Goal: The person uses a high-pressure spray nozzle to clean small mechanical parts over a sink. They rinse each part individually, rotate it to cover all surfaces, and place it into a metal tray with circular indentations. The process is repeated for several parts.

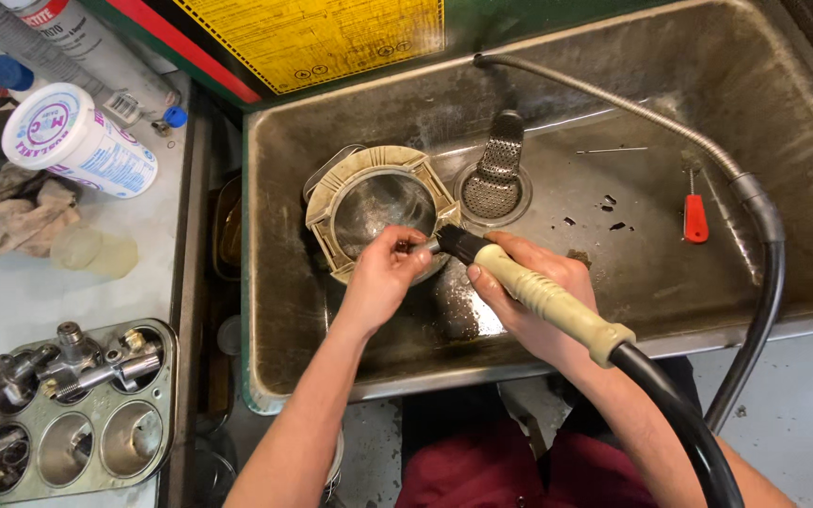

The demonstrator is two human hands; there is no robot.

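My right hand (536,303) grips a cream-handled brush (529,287) with black bristles, fed by a black hose (689,433) from its rear end. The bristles touch a small metal part (418,247) pinched in the fingers of my left hand (383,273). Both hands hover over a dirty metal wash basin (802,132). Just behind my left hand stands a round metal strainer bowl (380,202) with a beige ribbed rim.
A perforated drain cover (494,183) sits mid-basin, a small red-handled tool (695,218) at right, a flexible metal spout (632,113) above. On the left bench: a muffin tray (119,442) with metal parts, a white canister (77,141), a rag (7,212), tubes (68,38).
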